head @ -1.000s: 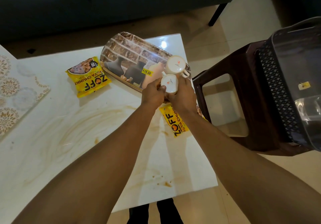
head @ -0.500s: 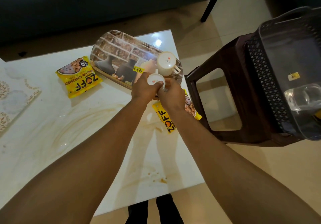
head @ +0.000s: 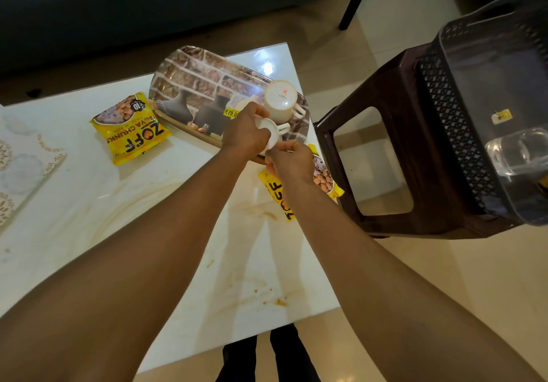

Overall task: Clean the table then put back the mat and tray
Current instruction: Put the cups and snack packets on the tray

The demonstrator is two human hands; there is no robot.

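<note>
Tray (head: 189, 79) under both hands' grip; left hand (head: 244, 132), right hand (head: 292, 160) curled round small cup (head: 271, 132)

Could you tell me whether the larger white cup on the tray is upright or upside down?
Upside down: the larger white cup shows its flat base and maker's mark on the tray.

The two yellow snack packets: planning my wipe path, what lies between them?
In the head view, between left packet and right packet: stained tabletop and the person's forearms.
</note>
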